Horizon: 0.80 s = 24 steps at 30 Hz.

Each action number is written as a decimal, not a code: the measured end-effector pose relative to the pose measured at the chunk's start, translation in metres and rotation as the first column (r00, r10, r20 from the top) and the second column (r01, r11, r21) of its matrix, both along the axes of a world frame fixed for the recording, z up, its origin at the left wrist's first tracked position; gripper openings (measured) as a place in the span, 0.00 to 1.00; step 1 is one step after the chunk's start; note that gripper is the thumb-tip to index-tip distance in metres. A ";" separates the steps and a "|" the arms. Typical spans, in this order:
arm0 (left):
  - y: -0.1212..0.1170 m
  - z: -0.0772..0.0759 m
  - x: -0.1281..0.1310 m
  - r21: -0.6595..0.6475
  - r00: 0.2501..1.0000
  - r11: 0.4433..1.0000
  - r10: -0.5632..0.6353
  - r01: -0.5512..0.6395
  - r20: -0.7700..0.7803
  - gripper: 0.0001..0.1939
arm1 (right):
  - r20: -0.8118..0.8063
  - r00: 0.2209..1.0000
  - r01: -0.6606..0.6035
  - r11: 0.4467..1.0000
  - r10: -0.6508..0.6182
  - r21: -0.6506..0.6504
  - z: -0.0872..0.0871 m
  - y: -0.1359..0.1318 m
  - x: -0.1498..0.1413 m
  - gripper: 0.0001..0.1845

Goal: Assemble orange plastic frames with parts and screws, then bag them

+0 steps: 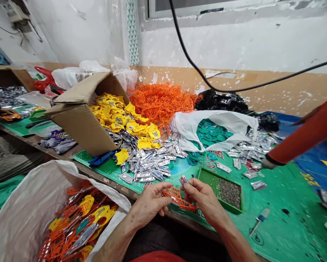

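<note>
My left hand (151, 200) pinches one end of an orange openwork plastic frame (176, 197) above the table's front edge. Between the thumb and fingers of my right hand (200, 194) is a small silver plastic part (183, 180), held just over the frame's right side. Whether the right fingers also touch the frame, I cannot tell. Right beside that hand sits a green basket (208, 179) with small metal screws (228, 193) in it. A heap of similar silver parts (152, 162) lies beyond my hands.
A tipped cardboard box (81, 125) spills yellow parts (116, 112); orange frames (163, 102) pile behind. A white bag (185, 123) holds teal pieces (212, 133). A red tool (302, 133) juts in from the right. A sack (24, 214) of assembled pieces stands lower left. Another person's hand (2, 112) shows far left.
</note>
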<state>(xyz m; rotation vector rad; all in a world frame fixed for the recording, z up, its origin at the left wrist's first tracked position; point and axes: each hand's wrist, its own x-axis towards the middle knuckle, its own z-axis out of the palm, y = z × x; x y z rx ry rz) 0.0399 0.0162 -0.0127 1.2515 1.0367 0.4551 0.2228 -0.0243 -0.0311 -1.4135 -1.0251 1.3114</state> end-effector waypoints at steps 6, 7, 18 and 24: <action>-0.005 0.004 -0.006 -0.018 0.995 0.998 0.069 -0.068 0.073 0.33 | -0.005 1.000 0.005 0.998 -0.005 -0.063 -0.004 0.013 -0.006 0.23; -0.005 0.004 -0.006 -0.019 0.995 0.997 0.072 -0.071 0.066 0.33 | -0.008 1.000 0.004 0.998 -0.004 -0.070 -0.004 0.015 -0.008 0.23; -0.007 0.007 -0.010 0.134 0.999 0.991 0.004 -0.008 0.033 0.14 | 0.049 0.999 0.028 0.996 -0.024 -0.081 -0.001 0.013 -0.011 0.25; -0.023 0.000 -0.009 0.751 0.967 0.622 -0.040 0.222 -0.252 0.16 | 0.120 0.993 0.030 0.998 -0.023 -0.056 -0.005 0.022 -0.014 0.29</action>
